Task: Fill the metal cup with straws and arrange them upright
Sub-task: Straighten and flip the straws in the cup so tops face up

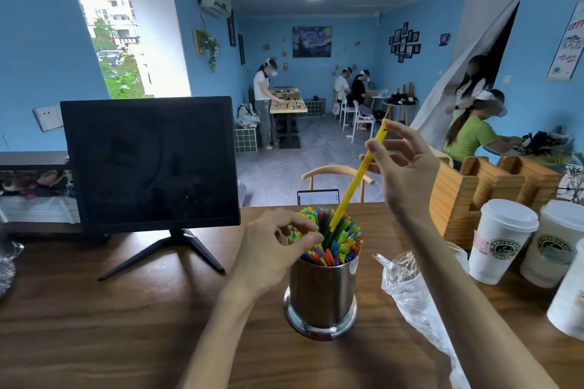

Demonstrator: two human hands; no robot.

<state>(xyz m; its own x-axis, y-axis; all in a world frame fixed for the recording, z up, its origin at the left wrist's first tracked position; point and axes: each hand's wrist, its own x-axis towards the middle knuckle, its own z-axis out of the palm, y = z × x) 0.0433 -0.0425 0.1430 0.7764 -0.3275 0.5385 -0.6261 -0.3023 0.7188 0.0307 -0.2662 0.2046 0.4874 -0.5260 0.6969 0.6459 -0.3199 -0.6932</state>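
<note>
A shiny metal cup (pixel 322 294) stands on the wooden counter (pixel 132 325), packed with several colourful straws (pixel 343 238) standing upright. My right hand (pixel 406 167) is raised above and to the right of the cup, pinching the upper part of a yellow straw (pixel 354 186). That straw slants down, and its lower end sits among the straws in the cup. My left hand (pixel 275 249) is at the cup's left rim, fingers curled and pinching the tops of the straws there.
A dark monitor (pixel 150 161) on a stand occupies the counter's left. A crumpled clear plastic bag (pixel 410 290) lies right of the cup. White lidded paper cups (pixel 502 240) and a wooden holder (pixel 480 186) stand at the right. A chair back (pixel 335 174) rises behind the counter.
</note>
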